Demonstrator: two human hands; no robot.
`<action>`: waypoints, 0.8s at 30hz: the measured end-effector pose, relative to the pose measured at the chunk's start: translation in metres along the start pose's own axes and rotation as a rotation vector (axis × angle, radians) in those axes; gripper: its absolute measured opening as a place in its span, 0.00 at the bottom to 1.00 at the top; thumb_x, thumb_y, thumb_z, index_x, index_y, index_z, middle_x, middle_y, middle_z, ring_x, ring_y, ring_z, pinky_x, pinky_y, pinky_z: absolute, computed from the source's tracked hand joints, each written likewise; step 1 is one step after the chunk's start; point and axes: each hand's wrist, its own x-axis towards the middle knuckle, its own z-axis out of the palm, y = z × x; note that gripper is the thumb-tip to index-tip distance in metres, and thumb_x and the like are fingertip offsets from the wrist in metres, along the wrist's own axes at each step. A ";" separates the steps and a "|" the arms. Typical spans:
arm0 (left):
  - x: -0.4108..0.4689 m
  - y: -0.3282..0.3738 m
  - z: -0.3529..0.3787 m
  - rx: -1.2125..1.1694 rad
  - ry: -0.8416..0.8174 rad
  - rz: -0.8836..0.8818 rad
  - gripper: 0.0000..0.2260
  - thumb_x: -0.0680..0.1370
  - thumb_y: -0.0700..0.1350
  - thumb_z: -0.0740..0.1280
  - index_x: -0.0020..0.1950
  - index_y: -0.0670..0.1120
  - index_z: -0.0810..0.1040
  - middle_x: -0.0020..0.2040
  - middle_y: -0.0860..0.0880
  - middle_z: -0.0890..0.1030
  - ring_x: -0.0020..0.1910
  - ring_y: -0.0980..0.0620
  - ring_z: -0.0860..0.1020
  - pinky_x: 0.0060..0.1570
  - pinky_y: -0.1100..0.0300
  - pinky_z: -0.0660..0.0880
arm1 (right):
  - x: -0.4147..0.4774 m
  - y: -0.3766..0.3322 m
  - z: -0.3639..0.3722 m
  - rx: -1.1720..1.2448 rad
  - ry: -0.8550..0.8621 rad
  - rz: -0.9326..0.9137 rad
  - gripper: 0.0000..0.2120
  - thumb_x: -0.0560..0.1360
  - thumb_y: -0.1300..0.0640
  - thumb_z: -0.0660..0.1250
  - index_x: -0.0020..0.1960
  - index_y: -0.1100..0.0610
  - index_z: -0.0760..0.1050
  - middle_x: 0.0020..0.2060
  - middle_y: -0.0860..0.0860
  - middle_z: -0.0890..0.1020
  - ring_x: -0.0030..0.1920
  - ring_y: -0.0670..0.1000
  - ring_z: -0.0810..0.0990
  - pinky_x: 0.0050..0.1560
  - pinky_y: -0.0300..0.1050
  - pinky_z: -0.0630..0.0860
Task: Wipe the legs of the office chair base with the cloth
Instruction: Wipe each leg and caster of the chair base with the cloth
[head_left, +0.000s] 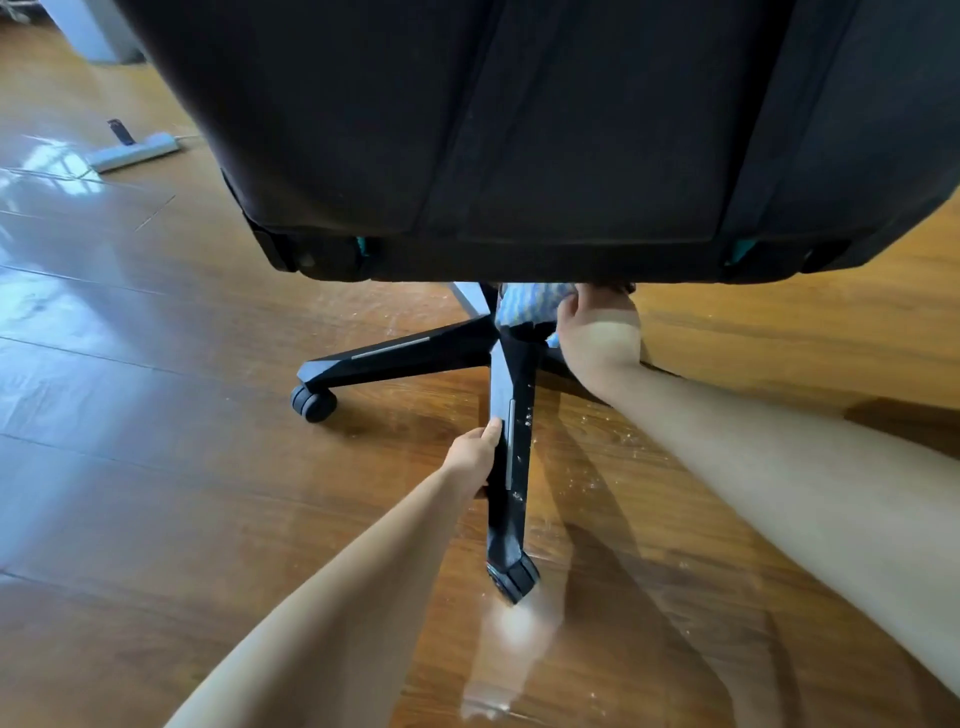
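Note:
A black office chair base stands on the wood floor under the dark seat (519, 130). Its near leg (506, 467) points toward me and ends in a caster (514, 577); white specks dot its right side. Another leg (395, 356) runs left to a caster (311, 402). My left hand (475, 457) grips the near leg's left side at mid-length. My right hand (597, 332) holds a blue-and-white cloth (527, 306) pressed around the hub just under the seat. The legs on the right and far side are mostly hidden by my right arm and the seat.
Glossy wooden floor (208, 493) all around, with white crumbs and dust (597, 441) right of the near leg. A grey vacuum or mop head (132, 150) lies on the floor at the far left. A pale object stands at the top left corner.

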 end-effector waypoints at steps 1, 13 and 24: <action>-0.001 -0.004 -0.001 0.014 -0.023 0.005 0.24 0.85 0.63 0.59 0.74 0.52 0.76 0.58 0.48 0.85 0.56 0.45 0.84 0.54 0.48 0.84 | -0.007 0.002 0.009 0.040 -0.024 -0.015 0.16 0.82 0.59 0.52 0.66 0.57 0.73 0.60 0.56 0.77 0.55 0.56 0.78 0.50 0.45 0.72; -0.017 -0.007 -0.005 0.102 -0.147 -0.061 0.28 0.87 0.56 0.61 0.85 0.49 0.60 0.75 0.44 0.74 0.68 0.40 0.78 0.66 0.42 0.78 | -0.086 0.012 0.068 0.311 -0.154 0.071 0.18 0.81 0.63 0.61 0.68 0.55 0.80 0.64 0.47 0.80 0.60 0.53 0.80 0.59 0.49 0.78; -0.012 -0.012 -0.001 0.194 -0.161 -0.036 0.27 0.87 0.59 0.57 0.85 0.52 0.60 0.77 0.43 0.74 0.69 0.38 0.78 0.60 0.44 0.75 | -0.047 0.010 0.065 0.181 -0.210 0.083 0.20 0.81 0.63 0.59 0.71 0.55 0.77 0.67 0.53 0.79 0.64 0.58 0.78 0.63 0.49 0.75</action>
